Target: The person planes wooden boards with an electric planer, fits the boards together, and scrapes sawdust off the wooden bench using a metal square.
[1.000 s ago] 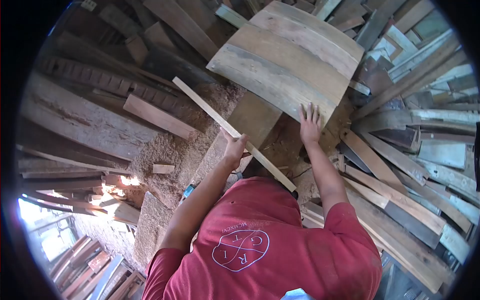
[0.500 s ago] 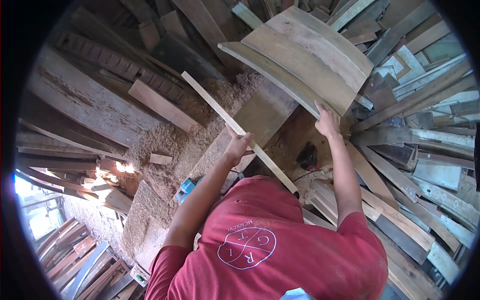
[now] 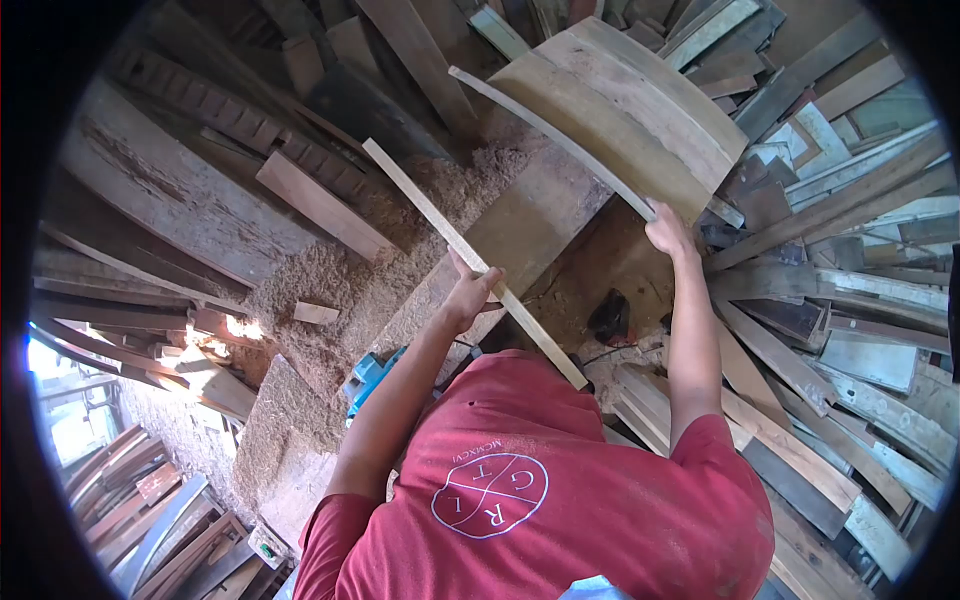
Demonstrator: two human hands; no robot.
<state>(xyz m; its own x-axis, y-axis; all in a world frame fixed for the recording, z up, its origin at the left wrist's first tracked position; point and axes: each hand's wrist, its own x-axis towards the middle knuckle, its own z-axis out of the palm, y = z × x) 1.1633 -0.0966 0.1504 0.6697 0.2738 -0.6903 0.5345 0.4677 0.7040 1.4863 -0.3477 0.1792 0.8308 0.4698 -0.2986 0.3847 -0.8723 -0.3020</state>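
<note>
My left hand (image 3: pixel 470 298) is wrapped around a pale, narrow wooden strip (image 3: pixel 418 203). The strip runs slantwise from the upper left down to my waist. My right hand (image 3: pixel 668 232) grips the near end of a long wooden slat (image 3: pixel 555 137), which is turned with its thin edge toward me. Beyond that slat lie wide wooden boards (image 3: pixel 640 95) side by side. Under the strip and the slat is a flat wooden work surface (image 3: pixel 510 235), partly dusted with shavings.
A teal power tool (image 3: pixel 372 378) stands beside my left forearm. Wood shavings (image 3: pixel 310 280) are heaped on the left, with a small offcut (image 3: pixel 316 313) on them. A dark object (image 3: pixel 609 316) lies below my right hand. Timber pieces (image 3: pixel 850 220) crowd the right side.
My right hand has tipped the slat onto its edge and shifted its near end slightly right, baring more of the boards behind. My left hand and the strip have barely moved.
</note>
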